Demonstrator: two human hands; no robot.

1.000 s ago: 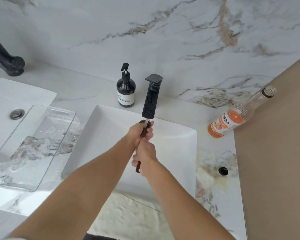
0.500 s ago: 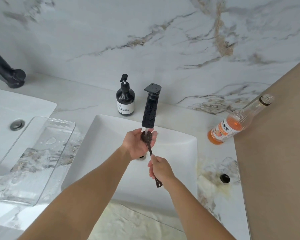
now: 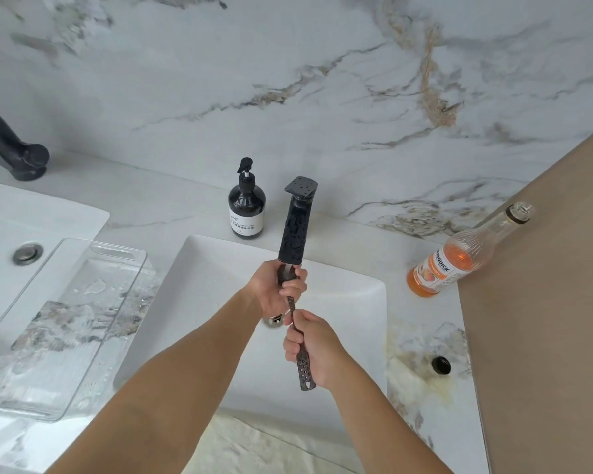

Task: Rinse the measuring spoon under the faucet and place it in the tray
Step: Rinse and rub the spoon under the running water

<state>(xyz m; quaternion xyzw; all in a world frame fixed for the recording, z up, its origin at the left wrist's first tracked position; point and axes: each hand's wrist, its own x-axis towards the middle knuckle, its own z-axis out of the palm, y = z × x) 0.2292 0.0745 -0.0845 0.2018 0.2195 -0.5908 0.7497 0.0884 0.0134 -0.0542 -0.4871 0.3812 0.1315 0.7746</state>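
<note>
Dark metal measuring spoon (image 3: pixel 297 331) held over white basin (image 3: pixel 350 302), bowl end up at 12 o'clock directly beneath black faucet (image 3: pixel 294 230), perforated handle trailing toward 6 o'clock. Left hand (image 3: pixel 276 292) wrapped around the bowl end, grip closed on it, fingers (image 3: pixel 293 287) curled across the front so the bowl itself mostly hidden. Right hand (image 3: pixel 314 348) clamped on the handle at mid-length, handle tip protruding below the palm. Thin stream visible between spout and left hand, though faint; flow judged on. Step in hand judged as the rinse, bowl being rubbed under the water; not yet the transfer. Clear tray (image 3: pixel 42 395) lying on the desk (image 3: pixel 421 398) at 9 o'clock from the basin, just beside its left edge, wet with droplets, nothing seen inside. Soap bottle (image 3: pixel 246 206) standing at 11 o'clock from the faucet, near it but apart. Orange drink bottle (image 3: pixel 459 258) leaning at 2 o'clock, uncapped, with small black cap (image 3: pixel 440 365) on the desk at 3 o'clock from the right hand. Next move judged to require: left hand released from the bowl end, spoon lifted clear of the spout by the right hand, carried leftward over the basin rim and laid flat inside the tray. Wet handle likely slippery; firm hold advised during the carry.
</note>
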